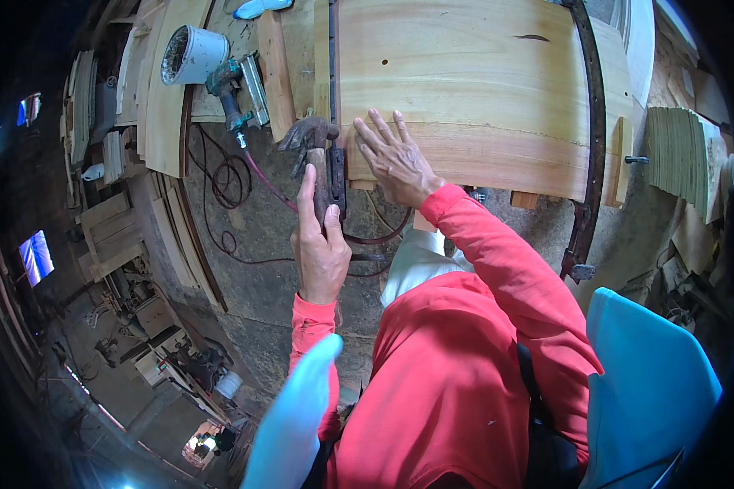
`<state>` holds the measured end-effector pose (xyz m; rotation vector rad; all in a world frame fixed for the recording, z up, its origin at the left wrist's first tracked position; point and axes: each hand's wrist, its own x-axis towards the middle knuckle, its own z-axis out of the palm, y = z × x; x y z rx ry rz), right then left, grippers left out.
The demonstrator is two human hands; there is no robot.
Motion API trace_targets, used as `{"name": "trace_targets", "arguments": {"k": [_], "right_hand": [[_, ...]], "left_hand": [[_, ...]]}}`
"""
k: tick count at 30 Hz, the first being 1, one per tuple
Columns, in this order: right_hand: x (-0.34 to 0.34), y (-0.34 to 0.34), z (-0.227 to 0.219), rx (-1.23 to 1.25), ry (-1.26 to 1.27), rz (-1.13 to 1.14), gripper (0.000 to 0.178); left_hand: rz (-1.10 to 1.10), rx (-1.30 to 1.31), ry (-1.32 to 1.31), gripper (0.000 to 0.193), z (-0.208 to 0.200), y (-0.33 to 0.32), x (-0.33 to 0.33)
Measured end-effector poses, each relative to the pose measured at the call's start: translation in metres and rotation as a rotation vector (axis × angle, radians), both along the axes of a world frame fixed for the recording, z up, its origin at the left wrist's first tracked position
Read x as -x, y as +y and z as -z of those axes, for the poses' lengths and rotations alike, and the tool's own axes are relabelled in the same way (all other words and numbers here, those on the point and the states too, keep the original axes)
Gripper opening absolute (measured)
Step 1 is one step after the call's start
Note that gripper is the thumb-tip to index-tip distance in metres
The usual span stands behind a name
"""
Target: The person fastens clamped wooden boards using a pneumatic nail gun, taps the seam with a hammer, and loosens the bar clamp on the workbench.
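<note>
In my left hand (321,254) is a claw hammer (308,135), head up, its wooden handle lying along my stretched index finger and thumb. The hammer head is beside the near end of a dark metal bar clamp (334,173). My right hand (397,167) lies flat with fingers spread on the near left corner of a pale wooden panel (473,90). A second rusty bar clamp (597,106) crosses the panel's right part.
A nail gun (238,91) with a red air hose (261,175) lies left of the panel, near a white bucket (196,55) and a wood strip (276,77). Stacked boards (678,155) stand at the right. Dark hose loops (227,183) lie on the floor.
</note>
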<state>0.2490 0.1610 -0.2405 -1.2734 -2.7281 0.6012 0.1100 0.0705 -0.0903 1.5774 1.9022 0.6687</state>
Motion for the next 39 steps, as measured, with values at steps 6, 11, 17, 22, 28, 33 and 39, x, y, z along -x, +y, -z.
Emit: {"name": "trace_targets", "arguments": {"k": [6,11,17,22,28,33,39], "right_hand": [[0.001,-0.001,0.006,-0.017,0.030,-0.022,0.097],[0.005,-0.001,0.015,-0.047,0.049,0.003,0.088],[-0.001,-0.021,0.000,-0.054,0.036,0.051,0.069],[-0.071,-0.050,0.000,-0.040,0.002,0.281,0.074],[-0.118,-0.051,0.000,-0.044,0.028,0.362,0.076],[-0.137,-0.065,0.000,-0.032,0.022,0.400,0.078],[-0.161,-0.071,-0.003,-0.038,0.028,0.454,0.080]], "left_hand": [[-0.023,0.011,0.046,0.059,-0.001,-0.005,0.006],[-0.012,0.000,0.018,0.060,0.007,-0.007,0.009],[0.012,0.011,0.000,0.059,-0.002,-0.002,0.001],[0.070,0.097,-0.070,0.061,0.000,0.003,-0.023],[0.201,0.147,-0.076,0.063,0.006,0.013,-0.057],[0.270,0.150,-0.043,0.063,0.003,0.017,-0.072],[0.306,0.124,-0.029,0.063,0.010,0.016,-0.081]]}}
